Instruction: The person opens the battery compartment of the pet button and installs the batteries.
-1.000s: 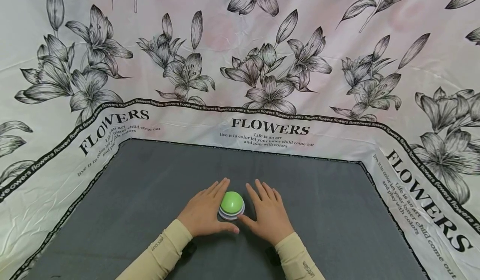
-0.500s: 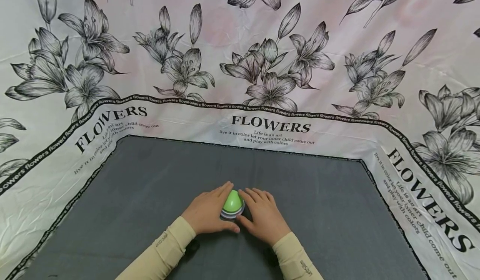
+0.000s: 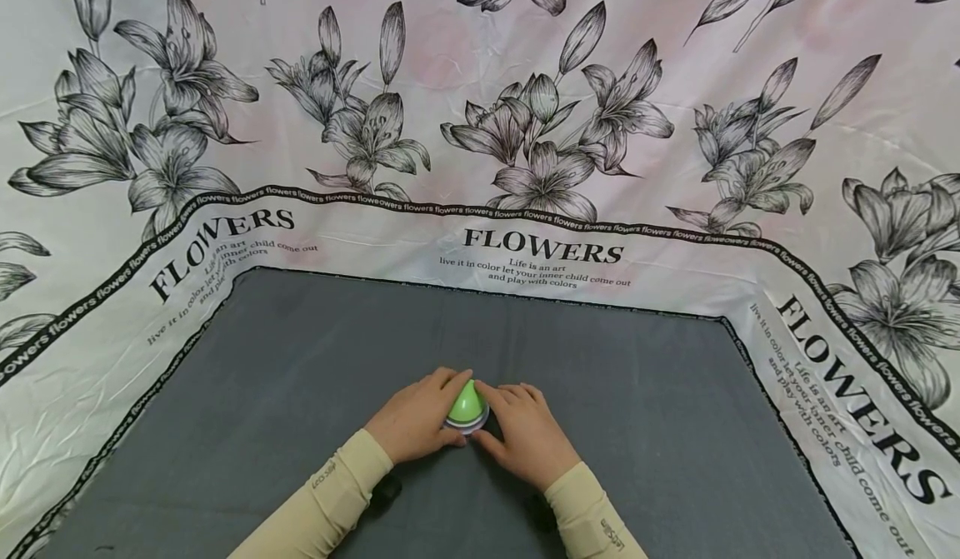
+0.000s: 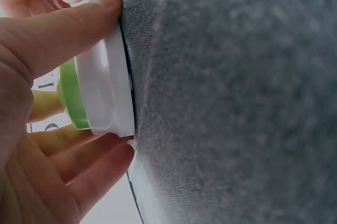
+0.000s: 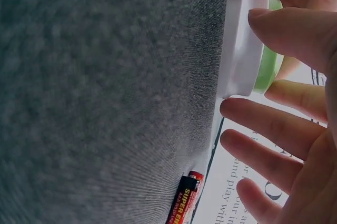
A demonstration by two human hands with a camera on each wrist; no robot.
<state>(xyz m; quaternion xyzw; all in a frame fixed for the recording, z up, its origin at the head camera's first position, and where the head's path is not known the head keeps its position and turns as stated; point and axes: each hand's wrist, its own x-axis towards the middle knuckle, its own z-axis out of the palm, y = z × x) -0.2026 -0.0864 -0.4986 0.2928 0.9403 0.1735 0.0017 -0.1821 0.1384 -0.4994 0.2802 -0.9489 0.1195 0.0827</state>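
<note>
A push button with a light green dome [image 3: 467,405] and a round white base [image 4: 108,92] rests on the grey cloth between the two hands. My left hand [image 3: 415,416] holds it from the left, thumb [image 4: 68,32] on the near side of the base and fingers curled round the far side. From the right, my right hand [image 3: 531,434] grips the same button. In the right wrist view its thumb [image 5: 295,32] lies on the white base, the forefinger [image 5: 300,98] by the green dome. Its other fingers are spread apart.
Two small batteries show in the right wrist view, a black one [image 5: 182,200] in front of a red one [image 5: 196,175]. Grey cloth [image 3: 315,342] covers the table. Behind hangs a pale sheet [image 3: 442,151] printed with flowers and lettering.
Both hands have closed in on the button from either side. The left thumb has drawn in to the base, and the right fingers have moved left against it.
</note>
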